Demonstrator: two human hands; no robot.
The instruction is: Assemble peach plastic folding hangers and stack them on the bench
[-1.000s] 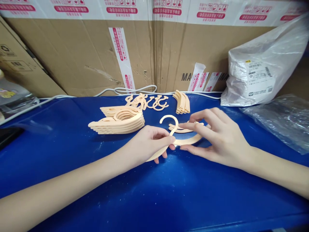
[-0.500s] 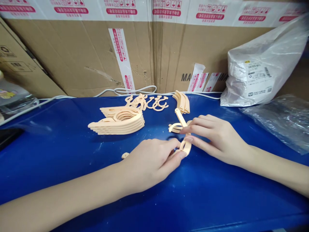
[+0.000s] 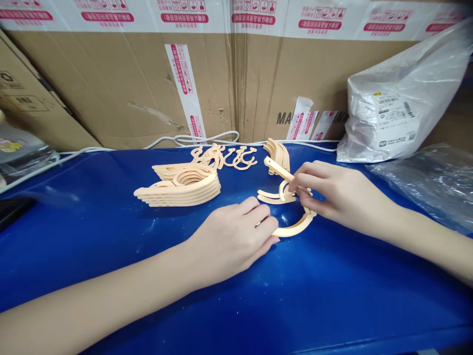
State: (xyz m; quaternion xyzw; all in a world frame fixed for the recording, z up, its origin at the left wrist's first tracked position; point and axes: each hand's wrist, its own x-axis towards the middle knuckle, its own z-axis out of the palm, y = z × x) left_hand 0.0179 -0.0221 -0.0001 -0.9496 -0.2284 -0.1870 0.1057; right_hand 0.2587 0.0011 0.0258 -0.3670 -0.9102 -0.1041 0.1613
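Both hands hold a beige plastic folding hanger (image 3: 297, 229) over the blue surface. My left hand (image 3: 234, 239) is closed on the end of its curved lower arm. My right hand (image 3: 332, 192) pinches the hanger higher up, near the joint, which the fingers partly cover. A straight-looking arm (image 3: 279, 169) sticks out from those fingers toward the back left. Just behind the hands lie loose curved pieces (image 3: 269, 198), partly overlapped by the held hanger. To the left is a neat stack of folded hangers (image 3: 181, 192).
Loose beige hooks (image 3: 242, 159) and a bundle of curved arms (image 3: 279, 155) lie at the back of the blue table (image 3: 236, 315). A white cable (image 3: 221, 135) runs before cardboard boxes (image 3: 129, 84). A plastic bag (image 3: 391, 108) stands at right; a dark object (image 3: 13, 209) lies at left.
The hanger has swung wider, its curved arm now showing between my hands. My right hand has shifted right and slightly up. The small piece beside my left hand no longer shows.
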